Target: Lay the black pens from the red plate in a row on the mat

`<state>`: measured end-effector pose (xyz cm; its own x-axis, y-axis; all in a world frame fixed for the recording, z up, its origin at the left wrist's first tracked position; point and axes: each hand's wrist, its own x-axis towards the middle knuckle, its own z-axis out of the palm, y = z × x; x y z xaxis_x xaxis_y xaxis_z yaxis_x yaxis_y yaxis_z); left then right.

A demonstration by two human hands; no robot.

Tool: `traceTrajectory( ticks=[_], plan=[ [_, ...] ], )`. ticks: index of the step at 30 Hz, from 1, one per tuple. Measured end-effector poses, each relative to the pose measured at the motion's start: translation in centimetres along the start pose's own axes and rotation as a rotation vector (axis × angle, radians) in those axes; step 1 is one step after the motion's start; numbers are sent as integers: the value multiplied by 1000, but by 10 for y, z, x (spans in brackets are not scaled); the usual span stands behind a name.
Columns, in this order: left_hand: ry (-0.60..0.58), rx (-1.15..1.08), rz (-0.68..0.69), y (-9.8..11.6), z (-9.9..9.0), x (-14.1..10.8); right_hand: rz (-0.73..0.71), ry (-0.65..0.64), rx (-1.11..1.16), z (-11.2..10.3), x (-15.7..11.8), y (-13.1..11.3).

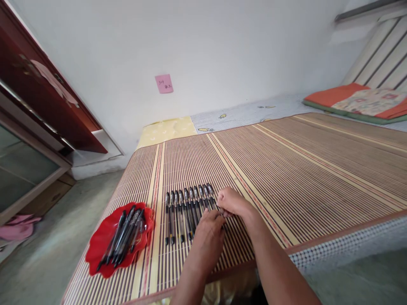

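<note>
Several black-capped pens (181, 212) lie side by side in a neat row on the striped bamboo mat (273, 169), caps toward the wall. My left hand (210, 233) rests low over the right-hand part of this row, fingers curled together, covering the lower ends of some pens. Just past the row's right end, my right hand (231, 201) is closed with the fingers pinched, meeting the left fingertips. Whatever lies between the fingers of either hand is hidden. To the left, a red scalloped dish (95, 248) holds a loose pile of more pens (127, 233).
The mat covers a bed whose checked sheet (318, 256) shows along the near edge. A folded orange and floral quilt (346, 95) lies at the far right. A pink note (164, 84) is on the white wall. A dark red door (47, 80) stands at left.
</note>
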<state>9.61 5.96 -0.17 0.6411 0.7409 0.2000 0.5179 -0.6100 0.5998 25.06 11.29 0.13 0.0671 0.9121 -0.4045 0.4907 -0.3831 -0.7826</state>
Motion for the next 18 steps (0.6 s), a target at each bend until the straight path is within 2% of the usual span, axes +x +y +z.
traceTrajectory(
  ticks=[6,11,15,18],
  plan=[
    [6,-1,-9,3,-8,2,-3,-33,25,-2,-2,0],
    [97,-62,-66,-10,-47,-4,17,-25,5,-7,-1,3],
    [233,-9,-223,-16,-77,-12,-137,155,80,-17,-8,-4],
    [203,12,-300,-9,-80,-14,-297,177,283,-23,-21,-18]
  ],
)
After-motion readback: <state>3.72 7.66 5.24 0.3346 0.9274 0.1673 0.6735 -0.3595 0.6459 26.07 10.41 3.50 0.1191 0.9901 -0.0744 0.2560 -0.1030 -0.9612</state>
